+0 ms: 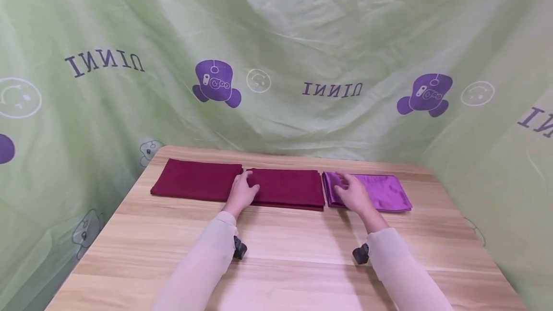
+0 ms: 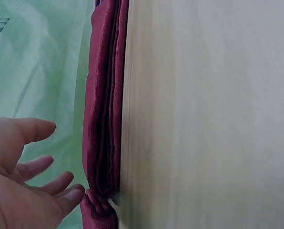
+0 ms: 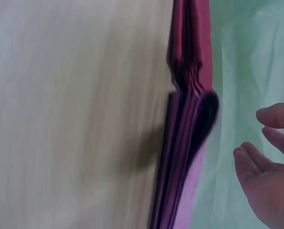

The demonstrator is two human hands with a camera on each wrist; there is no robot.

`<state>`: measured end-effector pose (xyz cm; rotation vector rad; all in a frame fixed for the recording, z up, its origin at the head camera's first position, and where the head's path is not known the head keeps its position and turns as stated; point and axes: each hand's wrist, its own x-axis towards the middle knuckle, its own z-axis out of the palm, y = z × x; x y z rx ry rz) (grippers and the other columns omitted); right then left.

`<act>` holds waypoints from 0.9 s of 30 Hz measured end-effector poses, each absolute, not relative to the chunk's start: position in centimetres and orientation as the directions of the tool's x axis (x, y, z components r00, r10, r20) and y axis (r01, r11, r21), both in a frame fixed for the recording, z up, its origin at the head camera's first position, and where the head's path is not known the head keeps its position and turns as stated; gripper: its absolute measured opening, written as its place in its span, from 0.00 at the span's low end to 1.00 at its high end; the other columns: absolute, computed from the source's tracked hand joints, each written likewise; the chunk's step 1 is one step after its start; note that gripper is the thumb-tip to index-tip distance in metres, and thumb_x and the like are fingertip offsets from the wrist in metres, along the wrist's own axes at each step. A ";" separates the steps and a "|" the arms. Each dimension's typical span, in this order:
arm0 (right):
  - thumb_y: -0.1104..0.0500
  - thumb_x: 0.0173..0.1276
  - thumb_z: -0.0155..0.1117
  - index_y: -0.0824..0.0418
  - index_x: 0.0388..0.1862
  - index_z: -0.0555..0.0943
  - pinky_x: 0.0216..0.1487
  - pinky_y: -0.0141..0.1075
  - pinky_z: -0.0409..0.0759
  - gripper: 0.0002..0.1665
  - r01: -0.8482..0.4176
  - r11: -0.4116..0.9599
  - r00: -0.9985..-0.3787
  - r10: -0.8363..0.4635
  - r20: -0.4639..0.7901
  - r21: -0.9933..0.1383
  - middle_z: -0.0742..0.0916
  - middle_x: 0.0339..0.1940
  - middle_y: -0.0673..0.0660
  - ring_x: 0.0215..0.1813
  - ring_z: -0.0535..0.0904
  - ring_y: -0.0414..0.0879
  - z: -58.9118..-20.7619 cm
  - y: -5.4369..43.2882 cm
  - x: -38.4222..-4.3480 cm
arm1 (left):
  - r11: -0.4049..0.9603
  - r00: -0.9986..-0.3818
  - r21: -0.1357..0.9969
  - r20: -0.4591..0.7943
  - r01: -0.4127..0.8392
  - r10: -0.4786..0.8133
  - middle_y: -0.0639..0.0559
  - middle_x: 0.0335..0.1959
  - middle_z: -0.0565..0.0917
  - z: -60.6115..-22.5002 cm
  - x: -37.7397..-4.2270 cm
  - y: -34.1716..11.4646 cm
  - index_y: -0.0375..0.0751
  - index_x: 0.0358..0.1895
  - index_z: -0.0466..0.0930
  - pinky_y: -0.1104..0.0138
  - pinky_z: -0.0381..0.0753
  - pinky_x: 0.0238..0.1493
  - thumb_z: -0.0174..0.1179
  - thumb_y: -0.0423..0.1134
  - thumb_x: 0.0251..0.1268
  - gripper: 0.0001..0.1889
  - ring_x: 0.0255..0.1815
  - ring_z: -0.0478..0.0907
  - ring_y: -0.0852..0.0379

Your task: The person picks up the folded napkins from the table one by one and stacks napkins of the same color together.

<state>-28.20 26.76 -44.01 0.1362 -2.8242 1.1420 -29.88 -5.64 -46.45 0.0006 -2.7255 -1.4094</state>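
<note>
Three folded cloths lie in a row along the far side of the table: a dark red cloth (image 1: 196, 180) at the left, another dark red cloth (image 1: 287, 187) in the middle and a shiny purple cloth (image 1: 382, 192) at the right. My left hand (image 1: 242, 191) is over the seam between the two red cloths, fingers loosely spread, holding nothing. Above the left end of the purple cloth is my right hand (image 1: 354, 195), its fingers slightly bent and nothing in them. In the right wrist view, the purple cloth's (image 3: 180, 157) near layers show, with a looped fold on top.
The wooden table (image 1: 285, 258) stretches toward me in front of the cloths. Behind and on both sides hangs a green printed curtain (image 1: 276, 124). A small black device (image 1: 240, 247) sits at my left wrist, and a matching black device (image 1: 361, 254) at my right.
</note>
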 end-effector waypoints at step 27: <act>0.64 0.67 0.63 0.73 0.68 0.66 0.65 0.54 0.66 0.33 0.033 0.858 -0.994 -0.025 -0.106 -0.513 0.74 0.63 0.74 0.66 0.67 0.68 -45.6 19.9 -29.4 | 0.628 -0.998 0.777 -0.022 -0.051 -0.054 0.33 0.56 0.78 -47.5 -30.8 -7.5 0.31 0.62 0.73 0.54 0.70 0.61 0.63 0.30 0.61 0.24 0.61 0.72 0.40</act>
